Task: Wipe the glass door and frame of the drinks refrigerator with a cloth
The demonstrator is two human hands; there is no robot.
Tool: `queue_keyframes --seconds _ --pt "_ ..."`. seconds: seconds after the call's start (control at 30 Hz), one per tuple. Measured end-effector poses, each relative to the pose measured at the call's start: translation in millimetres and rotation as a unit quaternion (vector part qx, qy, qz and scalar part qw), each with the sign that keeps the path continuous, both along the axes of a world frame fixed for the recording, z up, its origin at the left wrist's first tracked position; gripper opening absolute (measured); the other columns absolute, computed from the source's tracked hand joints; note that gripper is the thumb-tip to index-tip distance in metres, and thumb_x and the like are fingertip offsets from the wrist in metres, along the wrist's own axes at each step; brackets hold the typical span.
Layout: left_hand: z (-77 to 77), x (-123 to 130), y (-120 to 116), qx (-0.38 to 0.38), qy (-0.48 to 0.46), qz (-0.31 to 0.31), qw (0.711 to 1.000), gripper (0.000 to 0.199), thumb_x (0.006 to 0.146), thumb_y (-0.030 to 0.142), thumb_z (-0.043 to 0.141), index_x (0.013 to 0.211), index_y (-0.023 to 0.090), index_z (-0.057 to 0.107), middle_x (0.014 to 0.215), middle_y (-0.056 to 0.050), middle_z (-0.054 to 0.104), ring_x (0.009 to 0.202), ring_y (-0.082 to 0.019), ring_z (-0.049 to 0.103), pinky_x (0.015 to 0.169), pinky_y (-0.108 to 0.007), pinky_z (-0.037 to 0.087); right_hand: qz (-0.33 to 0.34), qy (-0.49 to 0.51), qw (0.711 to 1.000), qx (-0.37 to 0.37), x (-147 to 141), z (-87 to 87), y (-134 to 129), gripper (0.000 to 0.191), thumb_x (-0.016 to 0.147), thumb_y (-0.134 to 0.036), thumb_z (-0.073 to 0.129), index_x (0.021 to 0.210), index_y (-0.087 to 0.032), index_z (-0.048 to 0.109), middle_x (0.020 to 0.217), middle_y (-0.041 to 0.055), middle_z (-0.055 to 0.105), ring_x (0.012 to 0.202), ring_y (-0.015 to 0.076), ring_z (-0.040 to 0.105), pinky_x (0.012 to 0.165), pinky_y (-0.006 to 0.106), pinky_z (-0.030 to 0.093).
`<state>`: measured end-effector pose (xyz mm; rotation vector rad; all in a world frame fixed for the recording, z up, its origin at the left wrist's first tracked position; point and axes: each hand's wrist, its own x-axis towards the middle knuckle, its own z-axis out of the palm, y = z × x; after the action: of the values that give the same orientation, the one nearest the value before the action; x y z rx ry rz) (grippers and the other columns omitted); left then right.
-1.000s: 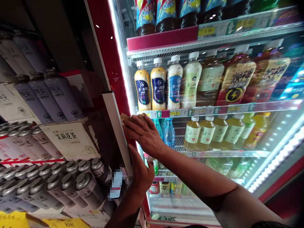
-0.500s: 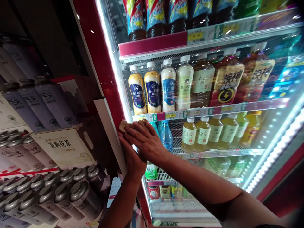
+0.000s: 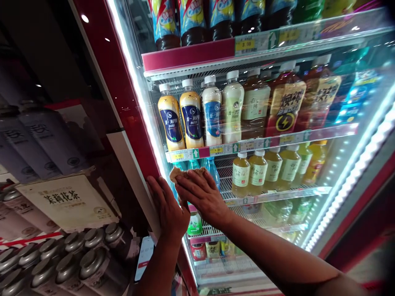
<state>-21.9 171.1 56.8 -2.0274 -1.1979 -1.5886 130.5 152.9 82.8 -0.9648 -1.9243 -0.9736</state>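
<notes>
My right hand (image 3: 203, 196) presses a crumpled tan cloth (image 3: 175, 173) against the glass door of a lit drinks fridge. Its fingers stretch over the cloth, whose edges show past the fingertips. To its left, my left hand (image 3: 169, 210) lies with outstretched fingers on the red door frame (image 3: 135, 139), holding nothing; the thumb side is close to the right hand. Behind the glass, blue bottles (image 3: 212, 167) are partly covered by my right hand. Above the hands stand milk tea bottles (image 3: 171, 123) on a shelf.
Pale green tea bottles (image 3: 240, 174) stand further right on the shelf behind the glass. Left of the fridge are silver-capped bottles (image 3: 95, 263) and a cream carton (image 3: 68, 201). A phone (image 3: 144, 257) with a lit screen is below my left hand.
My right hand has slid the cloth right, off the red frame edge and onto the glass. The left hand now rests apart from the cloth. The view has shifted slightly.
</notes>
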Motion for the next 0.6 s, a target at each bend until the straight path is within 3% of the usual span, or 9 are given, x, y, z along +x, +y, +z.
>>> queue_keyframes --seconds 0.1,0.3,0.5,0.6 --pt "-0.5 0 0 0.004 0.000 0.013 1.000 0.089 0.097 0.021 0.052 0.166 0.025 -0.004 0.175 -0.012 -0.013 0.162 -0.035 -0.012 0.130 -0.065 0.002 -0.002 0.001 1.000 -0.001 6 -7.6 -4 0.044 0.105 -0.026 0.047 0.148 -0.032 0.054 0.157 -0.0120 0.054 0.163 0.0140 0.012 0.138 0.041 0.001" --pt "2.0 0 -4 0.002 0.013 0.003 1.000 0.094 0.095 0.029 0.062 0.166 0.030 0.000 0.174 -0.009 -0.018 0.161 -0.040 -0.014 0.127 -0.071 -0.001 -0.045 0.024 0.999 0.000 24 11.9 -7 0.045 0.107 -0.033 0.044 0.152 -0.034 0.049 0.162 -0.0117 0.049 0.163 0.0146 0.015 0.137 0.042 0.005" --pt "7.8 1 -7 0.037 0.050 0.001 0.998 0.093 0.090 0.023 0.069 0.164 0.040 0.016 0.172 -0.001 -0.024 0.160 -0.045 -0.012 0.124 -0.078 0.006 -0.066 -0.014 0.998 -0.011 36 -14.8 -19 0.046 0.104 -0.025 0.046 0.148 -0.036 0.053 0.159 -0.0144 0.052 0.162 0.0139 0.016 0.138 0.042 0.004" --pt "8.0 2 -8 0.039 0.049 -0.002 0.998 0.097 0.088 0.024 0.073 0.164 0.041 0.017 0.173 -0.002 -0.023 0.159 -0.045 -0.013 0.124 -0.077 0.007 -0.064 -0.003 0.998 -0.003 45 -9.8 -19 0.045 0.105 -0.026 0.046 0.149 -0.035 0.053 0.158 -0.0130 0.053 0.163 0.0138 0.014 0.137 0.041 0.003"
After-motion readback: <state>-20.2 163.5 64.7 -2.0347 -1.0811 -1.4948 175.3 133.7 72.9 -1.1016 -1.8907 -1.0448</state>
